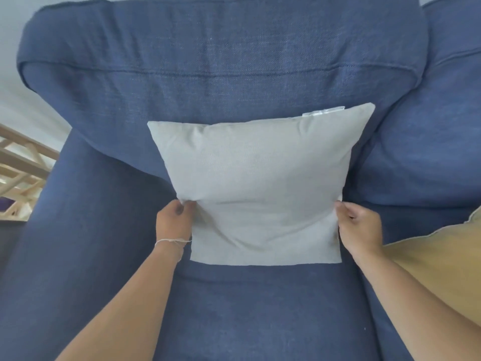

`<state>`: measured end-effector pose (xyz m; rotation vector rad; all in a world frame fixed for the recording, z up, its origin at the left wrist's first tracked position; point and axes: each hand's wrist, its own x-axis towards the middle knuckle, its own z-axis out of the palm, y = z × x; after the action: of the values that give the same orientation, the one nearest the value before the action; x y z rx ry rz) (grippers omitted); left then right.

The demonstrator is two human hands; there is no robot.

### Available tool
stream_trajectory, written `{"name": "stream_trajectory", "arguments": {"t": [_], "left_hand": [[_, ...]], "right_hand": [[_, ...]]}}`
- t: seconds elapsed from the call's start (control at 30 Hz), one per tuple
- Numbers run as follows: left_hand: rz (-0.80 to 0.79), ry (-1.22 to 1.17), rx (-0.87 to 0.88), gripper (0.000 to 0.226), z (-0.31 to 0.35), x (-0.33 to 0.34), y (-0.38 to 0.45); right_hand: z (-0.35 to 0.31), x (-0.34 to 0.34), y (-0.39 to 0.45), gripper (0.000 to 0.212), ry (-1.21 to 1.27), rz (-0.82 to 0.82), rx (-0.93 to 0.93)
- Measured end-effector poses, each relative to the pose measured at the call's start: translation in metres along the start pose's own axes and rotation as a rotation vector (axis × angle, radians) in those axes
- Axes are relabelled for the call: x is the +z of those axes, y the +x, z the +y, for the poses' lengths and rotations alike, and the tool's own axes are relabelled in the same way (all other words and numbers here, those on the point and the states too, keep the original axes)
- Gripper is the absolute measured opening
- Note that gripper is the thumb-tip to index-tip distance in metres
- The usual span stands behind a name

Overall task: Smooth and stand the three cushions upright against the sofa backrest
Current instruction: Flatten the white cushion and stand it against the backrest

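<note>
Now we face the dark blue fabric sofa backrest filling most of the frame, and at centre a square light grey cloth cushion stands on the seat, leaning back against it. At the right edge lies a mustard yellow cushion. Our left hand pinches the grey cushion's left side and our right hand its right, fingers closed on the fabric; a thin white thread bracelet circles the left wrist.

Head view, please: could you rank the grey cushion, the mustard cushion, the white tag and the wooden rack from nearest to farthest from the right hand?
1. Grey cushion: pinched at its right edge by the right hand.
2. Mustard cushion: just right of that hand, on the seat.
3. White tag: at the grey cushion's top edge.
4. Wooden rack: far left, beyond the sofa arm.
</note>
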<state>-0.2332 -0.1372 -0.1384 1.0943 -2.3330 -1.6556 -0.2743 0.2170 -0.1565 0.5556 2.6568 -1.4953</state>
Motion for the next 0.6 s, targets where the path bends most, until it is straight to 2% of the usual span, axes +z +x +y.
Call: {"name": "stream_trajectory", "arguments": {"t": [0.07, 0.17, 0.3, 0.37, 0.4, 0.47, 0.53, 0.6], "left_hand": [[0.011, -0.024, -0.023, 0.039, -0.009, -0.011, 0.006], [-0.051, -0.05, -0.038, 0.026, -0.023, -0.02, 0.004], [-0.194, -0.242, -0.347, 0.038, -0.065, -0.018, -0.005], [-0.238, -0.069, -0.402, 0.034, -0.089, -0.011, -0.014], [-0.235, 0.033, -0.383, 0.025, -0.099, -0.006, -0.018], [-0.158, 0.173, -0.32, 0.007, -0.107, 0.005, -0.026], [-0.051, 0.244, -0.285, 0.016, -0.112, 0.01, -0.026], [-0.014, 0.272, -0.295, 0.02, -0.116, 0.008, -0.025]], "right_hand": [[0.0, -0.002, 0.002, 0.025, 0.004, 0.023, -0.025], [0.004, -0.006, -0.005, 0.022, 0.069, -0.031, -0.027], [0.03, -0.005, -0.017, 0.022, 0.076, -0.152, 0.056], [0.05, 0.0, -0.02, 0.019, -0.045, -0.24, 0.072], [0.057, 0.003, -0.021, 0.019, -0.127, -0.272, 0.078], [0.064, 0.009, -0.019, 0.037, -0.253, -0.291, 0.103], [0.063, 0.012, -0.017, 0.043, -0.275, -0.258, 0.123], [0.059, 0.011, -0.018, 0.039, -0.289, -0.183, 0.109]]}}
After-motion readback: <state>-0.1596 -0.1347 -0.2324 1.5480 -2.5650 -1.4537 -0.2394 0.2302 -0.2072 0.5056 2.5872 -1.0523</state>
